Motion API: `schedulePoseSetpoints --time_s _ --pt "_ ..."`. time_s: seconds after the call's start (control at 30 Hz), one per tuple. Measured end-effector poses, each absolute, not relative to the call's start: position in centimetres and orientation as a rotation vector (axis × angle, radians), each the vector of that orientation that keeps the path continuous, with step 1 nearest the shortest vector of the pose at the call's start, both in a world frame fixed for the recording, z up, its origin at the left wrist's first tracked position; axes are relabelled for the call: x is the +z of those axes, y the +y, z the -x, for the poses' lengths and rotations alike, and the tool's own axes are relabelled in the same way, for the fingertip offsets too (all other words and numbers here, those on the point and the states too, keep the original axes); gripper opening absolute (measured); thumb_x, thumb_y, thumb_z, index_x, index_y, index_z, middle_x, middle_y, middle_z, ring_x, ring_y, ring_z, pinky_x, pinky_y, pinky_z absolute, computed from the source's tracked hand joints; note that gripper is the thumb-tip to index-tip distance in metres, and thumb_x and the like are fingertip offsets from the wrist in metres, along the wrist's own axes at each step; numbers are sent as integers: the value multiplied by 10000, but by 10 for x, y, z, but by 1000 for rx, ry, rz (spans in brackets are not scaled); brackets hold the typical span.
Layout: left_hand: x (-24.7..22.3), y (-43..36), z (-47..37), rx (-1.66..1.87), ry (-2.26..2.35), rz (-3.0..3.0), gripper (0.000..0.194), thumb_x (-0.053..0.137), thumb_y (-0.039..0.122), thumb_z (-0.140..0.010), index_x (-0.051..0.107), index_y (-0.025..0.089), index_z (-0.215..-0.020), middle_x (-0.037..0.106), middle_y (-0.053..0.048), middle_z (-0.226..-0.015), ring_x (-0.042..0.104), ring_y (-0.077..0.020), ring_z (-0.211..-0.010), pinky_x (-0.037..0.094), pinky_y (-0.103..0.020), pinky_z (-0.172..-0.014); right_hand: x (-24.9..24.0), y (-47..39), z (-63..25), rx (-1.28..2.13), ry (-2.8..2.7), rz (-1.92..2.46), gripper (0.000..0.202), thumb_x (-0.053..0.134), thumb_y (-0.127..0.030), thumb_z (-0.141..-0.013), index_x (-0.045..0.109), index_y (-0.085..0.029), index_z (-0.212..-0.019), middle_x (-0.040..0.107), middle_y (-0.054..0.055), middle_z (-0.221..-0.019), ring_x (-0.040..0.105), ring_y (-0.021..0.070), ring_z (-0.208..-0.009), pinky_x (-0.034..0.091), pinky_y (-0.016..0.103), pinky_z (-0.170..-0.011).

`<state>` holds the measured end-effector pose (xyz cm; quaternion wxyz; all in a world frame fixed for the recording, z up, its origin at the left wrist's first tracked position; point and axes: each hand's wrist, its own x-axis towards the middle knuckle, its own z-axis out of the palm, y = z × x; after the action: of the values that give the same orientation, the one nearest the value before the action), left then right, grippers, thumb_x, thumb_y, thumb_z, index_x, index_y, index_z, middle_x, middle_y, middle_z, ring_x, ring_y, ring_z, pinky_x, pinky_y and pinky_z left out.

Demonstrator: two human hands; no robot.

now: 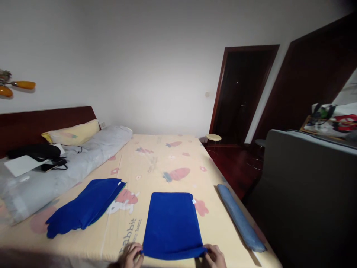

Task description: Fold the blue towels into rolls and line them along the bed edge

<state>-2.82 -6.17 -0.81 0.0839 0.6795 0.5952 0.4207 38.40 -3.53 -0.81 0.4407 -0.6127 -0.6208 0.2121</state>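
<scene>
A blue cloth [173,221], folded into a rectangle with a small white tag at its far right edge, lies flat on the bed [156,163]. Its near left corner is pinched in my left hand [134,255]. At the near right corner, my right hand [214,256] grips the same cloth. The near edge between my hands is slightly raised and curled. To the left lies a second blue cloth [86,206], loosely folded, touched by neither hand. A rolled blue-grey fabric [240,219] rests to the right, near the bed's side.
A grey bedding roll [92,156] runs along the headboard, with a black bag [35,150], a white flat item [23,165] and a yellow pillow [75,134]. A round stool [213,137] stands by the door [242,96]. A dark grey panel [306,193] rises at right.
</scene>
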Motion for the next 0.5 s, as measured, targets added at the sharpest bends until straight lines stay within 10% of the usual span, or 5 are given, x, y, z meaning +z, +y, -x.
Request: schedulePoseSetpoints --time_s 0.27,0.5 --pt "-6 -32 9 1430 1706 -1390 636 564 791 -620 739 202 -784 779 -81 -797 732 -265 -780 617 -332 -662 30 -15 -376 878 -1496 1356 353 450 -549 -840 589 -229 -786 683 32 -694 654 213 -678 514 307 -639" --pt "-13 -29 2 1230 2053 -1915 341 453 461 -861 715 253 -798 763 -36 -753 707 -204 -723 546 -316 -678 -14 -13 -376 251 -1684 1578 349 394 -490 -889 639 -248 -830 676 38 -697 633 208 -653 469 337 -657"
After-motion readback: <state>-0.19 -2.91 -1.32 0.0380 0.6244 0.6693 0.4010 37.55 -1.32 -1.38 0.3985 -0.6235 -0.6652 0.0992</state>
